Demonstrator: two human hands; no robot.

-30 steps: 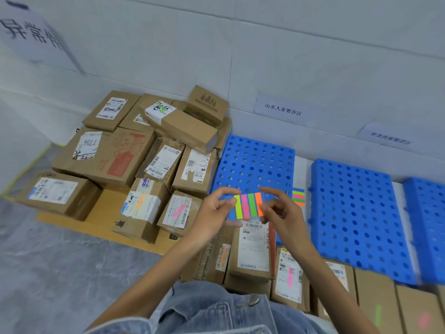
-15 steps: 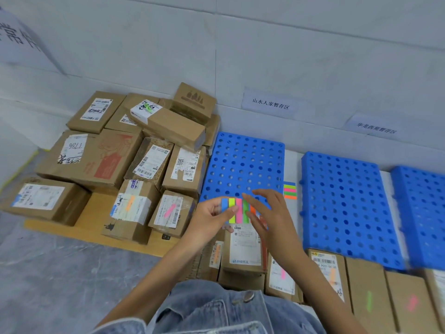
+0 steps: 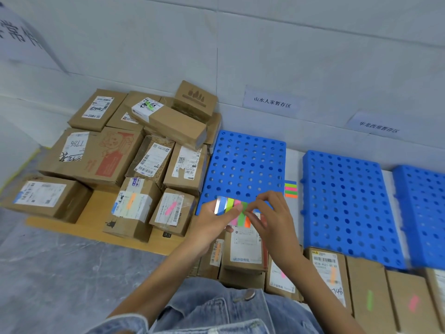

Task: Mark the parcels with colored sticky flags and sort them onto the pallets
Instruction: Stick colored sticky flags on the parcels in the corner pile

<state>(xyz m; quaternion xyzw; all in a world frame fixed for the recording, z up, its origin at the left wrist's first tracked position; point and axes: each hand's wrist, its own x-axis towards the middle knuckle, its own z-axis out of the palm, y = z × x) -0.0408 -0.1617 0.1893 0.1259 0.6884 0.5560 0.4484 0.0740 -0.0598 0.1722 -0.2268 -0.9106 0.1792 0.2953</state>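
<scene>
Sticky-flag pad (image 3: 225, 204): held in the air over the near edge of the leftmost blue pallet (image 3: 245, 165), above a white-labelled parcel (image 3: 245, 247) standing close to the person. Strips run blue, yellow-green, pink, green, orange on a glossy clear backing. Left hand (image 3: 212, 220) pinches the pad at its left end, thumb lying across the top face. Right hand (image 3: 272, 218) has its fingers curled, thumb and forefinger nipping the green flag (image 3: 241, 219) near its upper end. Cannot tell whether the flag has begun to lift.

Handling, as judged:
- Flags look like thin film: near weightless, limp, probably tacky at one end only.
- Best taken by the loose coloured end and peeled slowly along the length, so the neighbours do not come away with it.
- A folded flag would likely stick to itself.
- Backing looks slick, so the left pinch needs to be firm.
- Parcels are stiff cardboard. Small ones are probably one-hand lifts by the two long sides. Weight unknown.

Outward:
- A second flag pad (image 3: 291, 189) lies on the pale strip between the leftmost pallet and the middle blue pallet (image 3: 344, 201).
- A third blue pallet (image 3: 421, 213) sits at the right edge.
- Left: a heap of parcels on a wooden board (image 3: 96, 213). Of the near ones, one parcel carries an orange flag (image 3: 132, 203) and another a pink flag (image 3: 172, 210).
- Near right: a row of parcels (image 3: 369, 300) marked orange, green and pink.
- Paper signs (image 3: 272, 102) hang on the wall behind the pallets.
</scene>
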